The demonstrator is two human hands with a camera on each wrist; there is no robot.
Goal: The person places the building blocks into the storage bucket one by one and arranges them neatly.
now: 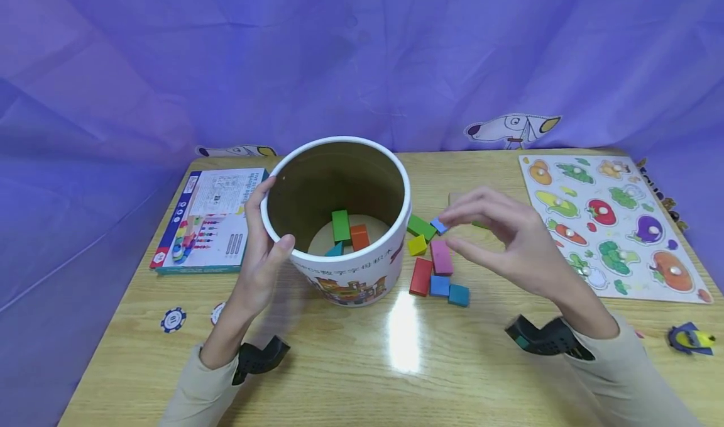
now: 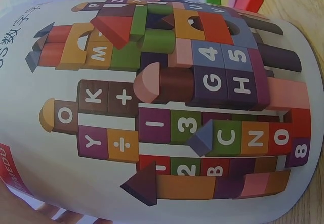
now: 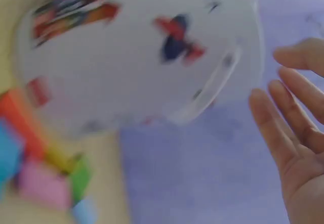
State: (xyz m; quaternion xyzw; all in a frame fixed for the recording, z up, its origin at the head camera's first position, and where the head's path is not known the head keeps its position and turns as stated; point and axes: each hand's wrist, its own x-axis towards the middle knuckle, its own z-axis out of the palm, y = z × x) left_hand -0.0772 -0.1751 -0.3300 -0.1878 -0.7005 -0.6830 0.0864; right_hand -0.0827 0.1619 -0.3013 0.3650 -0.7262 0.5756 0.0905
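Note:
A large white bucket with printed block pictures stands tilted slightly toward me in the head view. My left hand grips its left rim, thumb over the near edge. Inside lie a green block, an orange block and a teal piece. My right hand hovers right of the bucket, thumb and fingers spread apart with nothing between them. Below and left of it are a pink block, a red block, a yellow block and several blue, teal and green ones.
A vegetable puzzle board lies at the right, with a small blue and yellow toy nearer me. At the left are a flat game box and a poker chip. A purple curtain hangs behind the table.

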